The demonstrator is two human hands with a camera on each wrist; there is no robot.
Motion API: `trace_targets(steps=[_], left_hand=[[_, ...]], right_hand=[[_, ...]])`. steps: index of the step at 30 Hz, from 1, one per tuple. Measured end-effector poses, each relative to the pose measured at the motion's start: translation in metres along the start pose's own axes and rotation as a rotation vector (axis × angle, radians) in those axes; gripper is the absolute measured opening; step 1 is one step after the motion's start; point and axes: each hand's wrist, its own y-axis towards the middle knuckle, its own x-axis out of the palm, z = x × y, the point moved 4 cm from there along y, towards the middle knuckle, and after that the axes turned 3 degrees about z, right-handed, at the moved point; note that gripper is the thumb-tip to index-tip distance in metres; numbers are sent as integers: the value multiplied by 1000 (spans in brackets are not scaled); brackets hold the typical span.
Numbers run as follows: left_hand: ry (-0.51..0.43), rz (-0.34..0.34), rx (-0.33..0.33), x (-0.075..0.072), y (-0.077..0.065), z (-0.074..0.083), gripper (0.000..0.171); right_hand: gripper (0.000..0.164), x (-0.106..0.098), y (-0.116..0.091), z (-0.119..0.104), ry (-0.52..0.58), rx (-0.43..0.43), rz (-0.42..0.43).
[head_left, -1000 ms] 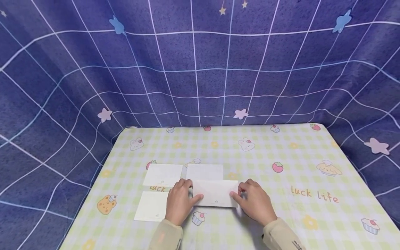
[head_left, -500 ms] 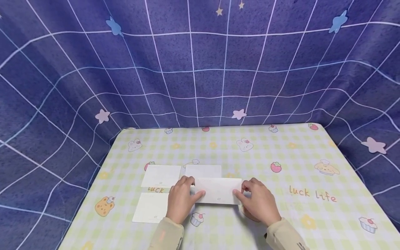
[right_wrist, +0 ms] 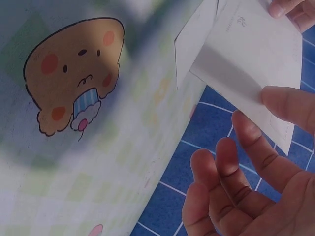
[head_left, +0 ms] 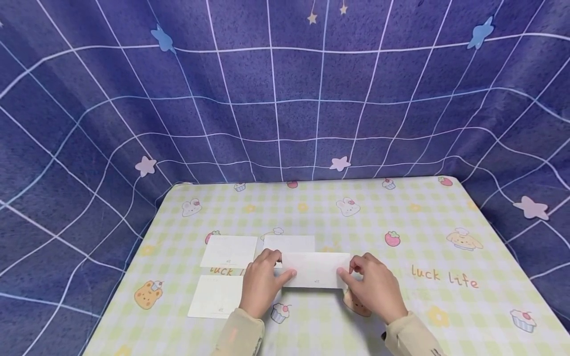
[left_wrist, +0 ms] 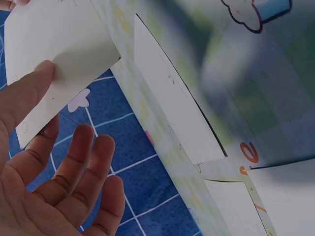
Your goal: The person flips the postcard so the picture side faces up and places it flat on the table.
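Note:
A white card (head_left: 315,271) with a small printed mark near its lower edge is held up above the table, its shadow falling below it. My left hand (head_left: 262,283) pinches its left end between thumb and index finger; the other fingers spread loosely in the left wrist view. At the opposite end my right hand (head_left: 375,287) pinches the card the same way, thumb on the near face, as the right wrist view shows. Behind the held card lies another white card (head_left: 289,243), partly covered by it. Farther left rest an upper card (head_left: 229,250) and a lower card (head_left: 214,296), the latter partly behind my left hand.
A green-and-white checked cloth (head_left: 436,207) with cartoon prints covers the table. Dark blue curtain fabric (head_left: 294,118) with a grid and stars hangs behind it and along both sides.
Both hands have shifted a little to the right and away from me, carrying the card with them. The three cards on the table lie as before.

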Motion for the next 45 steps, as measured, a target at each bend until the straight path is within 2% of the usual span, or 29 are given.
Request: trace_targets(steps=[9,15,18,21,26,31,34,37,42,45], left_hand=[[-15,-9,2,-1,2,4,29],[-107,-45,-23,-3,4,5,26],[-156,-58,-28,-3,4,6,22],[-183,-48,-20,-3,4,7,21],[-220,-12,4,-4,4,9,19],[-270,20,41,-4,5,11,18],[-279,36,70,-5,6,12,20],[-265,48,86,-5,6,13,24],[-222,61,50,-6,4,10,45],[-222,71,31,-6,3,9,49]], right_hand=[[26,-6,-1,1,5,20,16],[23,-10,-5,7,82,-1,18],[27,-13,-4,14,139,24,12],[37,-13,-3,21,209,83,-24],[68,-12,-3,28,313,199,-96],[78,-9,-1,28,376,243,-131],[75,-7,0,28,442,250,-167],[66,-8,0,26,520,240,-206],[43,-9,0,25,587,216,-224],[34,-9,0,25,594,221,-217]])
